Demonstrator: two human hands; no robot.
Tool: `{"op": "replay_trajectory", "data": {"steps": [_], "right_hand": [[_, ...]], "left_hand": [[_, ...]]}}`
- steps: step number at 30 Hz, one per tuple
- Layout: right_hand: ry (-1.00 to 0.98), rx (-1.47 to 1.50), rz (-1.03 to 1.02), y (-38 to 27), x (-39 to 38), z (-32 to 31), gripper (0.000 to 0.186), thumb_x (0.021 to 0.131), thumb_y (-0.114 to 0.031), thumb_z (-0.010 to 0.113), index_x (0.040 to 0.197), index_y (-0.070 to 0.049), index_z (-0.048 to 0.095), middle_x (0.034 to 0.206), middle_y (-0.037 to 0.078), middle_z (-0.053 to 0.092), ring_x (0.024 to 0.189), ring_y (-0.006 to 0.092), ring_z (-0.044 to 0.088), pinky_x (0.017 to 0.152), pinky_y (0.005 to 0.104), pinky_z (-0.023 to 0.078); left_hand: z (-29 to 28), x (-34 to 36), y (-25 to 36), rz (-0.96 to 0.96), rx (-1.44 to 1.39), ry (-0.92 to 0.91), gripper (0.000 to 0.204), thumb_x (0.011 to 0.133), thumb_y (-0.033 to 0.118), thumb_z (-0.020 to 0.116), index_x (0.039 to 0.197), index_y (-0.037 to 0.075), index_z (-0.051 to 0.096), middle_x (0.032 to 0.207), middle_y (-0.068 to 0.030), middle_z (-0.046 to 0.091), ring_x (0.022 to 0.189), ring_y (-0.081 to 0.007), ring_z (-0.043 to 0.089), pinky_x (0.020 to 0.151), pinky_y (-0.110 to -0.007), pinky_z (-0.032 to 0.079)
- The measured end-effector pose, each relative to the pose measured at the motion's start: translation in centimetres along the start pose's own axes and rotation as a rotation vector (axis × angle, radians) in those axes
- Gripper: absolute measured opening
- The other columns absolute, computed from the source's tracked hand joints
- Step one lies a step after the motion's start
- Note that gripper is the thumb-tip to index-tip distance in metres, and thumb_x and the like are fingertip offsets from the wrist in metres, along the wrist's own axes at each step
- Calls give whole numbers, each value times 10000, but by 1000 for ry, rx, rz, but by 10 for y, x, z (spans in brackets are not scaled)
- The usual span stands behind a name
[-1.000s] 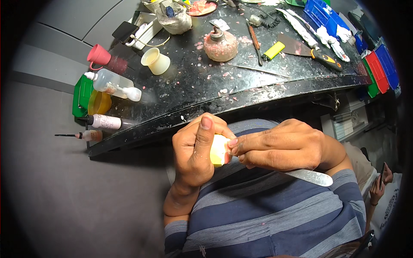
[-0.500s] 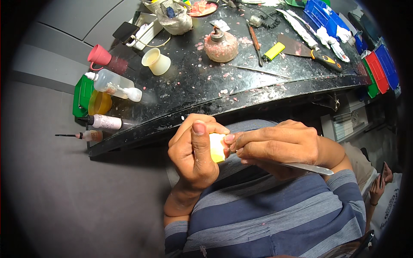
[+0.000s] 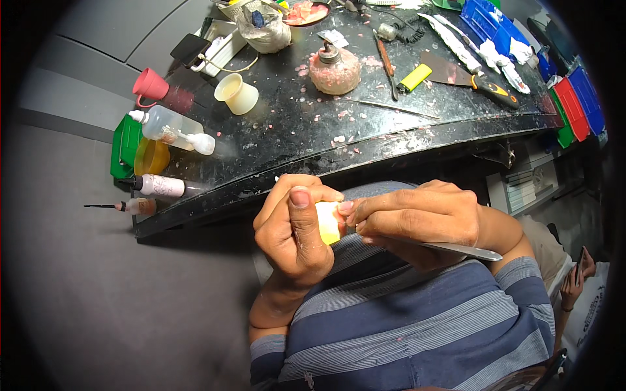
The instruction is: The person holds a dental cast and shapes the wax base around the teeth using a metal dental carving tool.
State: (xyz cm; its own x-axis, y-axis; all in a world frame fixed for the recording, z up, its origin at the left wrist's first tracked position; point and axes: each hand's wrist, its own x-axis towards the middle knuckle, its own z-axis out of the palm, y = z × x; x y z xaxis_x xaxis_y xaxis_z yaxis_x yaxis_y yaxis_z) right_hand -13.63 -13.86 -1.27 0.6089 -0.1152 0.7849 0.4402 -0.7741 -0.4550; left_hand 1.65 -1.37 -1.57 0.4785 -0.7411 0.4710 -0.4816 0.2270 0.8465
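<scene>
My left hand (image 3: 293,234) is wrapped round a small pale yellow block (image 3: 328,221), its thumb upright along the block's left side. My right hand (image 3: 417,221) is closed on a flat metal spatula (image 3: 469,249), whose rounded end sticks out to the right below the fingers. The right fingertips meet the right side of the block, where a small reddish part shows. Whatever part of the spatula reaches the block is hidden by the fingers. Both hands are in front of my striped shirt, just below the bench edge.
The black bench (image 3: 261,150) carries a pink-crusted burner (image 3: 334,75), a cup (image 3: 236,94), bottles (image 3: 171,127), a lighter (image 3: 415,77), a scraper (image 3: 443,73) and bins (image 3: 481,26). At the lower right another person (image 3: 577,293) holds a phone.
Both hands have shifted slightly, my left hand to the left, and the block is tilted differently. The spatula's blade has turned more edge-on and its end has risen.
</scene>
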Motion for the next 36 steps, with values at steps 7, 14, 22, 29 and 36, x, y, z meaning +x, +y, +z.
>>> {"op": "replay_trajectory", "data": {"steps": [7, 14, 22, 29, 36], "right_hand": [[-127, 32, 109, -10, 4, -9, 213, 827, 59, 779, 1016, 49, 681, 1030, 189, 753, 973, 294, 774, 777, 349, 662], [-129, -2, 147, -12, 4, -8, 210, 833, 51, 779, 1020, 45, 684, 998, 183, 757, 942, 283, 780, 737, 331, 657], [-80, 31, 145, -13, 10, -8, 192, 834, 61, 772, 1009, 51, 694, 989, 189, 759, 938, 288, 780, 734, 335, 654], [49, 312, 228, -2, 8, -20, 160, 873, 3, 782, 973, 85, 687, 976, 199, 741, 974, 319, 758, 877, 397, 614], [195, 550, 217, -1, -10, -29, 214, 970, -54, 702, 1041, 82, 552, 857, 189, 692, 810, 277, 760, 697, 359, 613]], "left_hand": [[0, -1, -1, -24, -26, 17, 580, 1129, 303, 369, 803, -54, 690, 860, -117, 655, 759, -152, 594, 700, -271, 457], [2, -2, 1, -68, -69, 64, 586, 1133, 322, 365, 812, -52, 680, 879, -114, 659, 756, -138, 589, 696, -261, 452], [4, -2, -1, -55, -75, 77, 601, 1135, 350, 360, 814, -52, 672, 883, -119, 657, 744, -134, 585, 686, -262, 449], [-5, 6, -3, -267, -490, -92, 577, 1138, 293, 369, 824, -80, 676, 829, -136, 646, 585, -133, 606, 538, -242, 472], [-14, 12, -19, -377, -660, -401, 645, 1132, 355, 371, 791, -97, 680, 760, -167, 646, 484, -142, 578, 441, -240, 439]]}}
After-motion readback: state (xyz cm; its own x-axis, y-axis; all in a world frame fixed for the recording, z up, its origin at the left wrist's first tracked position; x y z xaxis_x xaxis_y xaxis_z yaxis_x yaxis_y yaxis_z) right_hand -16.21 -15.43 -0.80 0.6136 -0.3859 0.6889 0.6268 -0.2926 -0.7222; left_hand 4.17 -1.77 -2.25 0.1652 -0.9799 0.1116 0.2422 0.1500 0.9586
